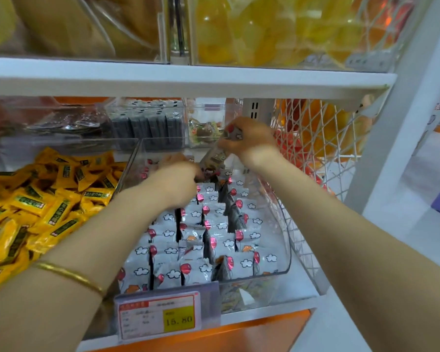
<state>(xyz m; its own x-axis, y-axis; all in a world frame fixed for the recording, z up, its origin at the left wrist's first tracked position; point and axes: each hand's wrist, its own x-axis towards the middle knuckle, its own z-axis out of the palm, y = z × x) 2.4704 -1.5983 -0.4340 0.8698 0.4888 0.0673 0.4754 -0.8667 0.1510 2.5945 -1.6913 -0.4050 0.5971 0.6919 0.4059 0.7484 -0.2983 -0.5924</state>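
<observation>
Right hand (247, 141) pinches a grey packet (214, 157), tilted, above the back of the clear bin (283, 250). Left hand (181, 176) sits in the back row (210, 189); blurred, grip unclear. Best: part the row, slot the packet upright.

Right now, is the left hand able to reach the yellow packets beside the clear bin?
Probably yes. The left hand is inside the clear bin, and the yellow packets lie uncovered just beyond its left wall. The hand would only need to lift over that wall.
</observation>
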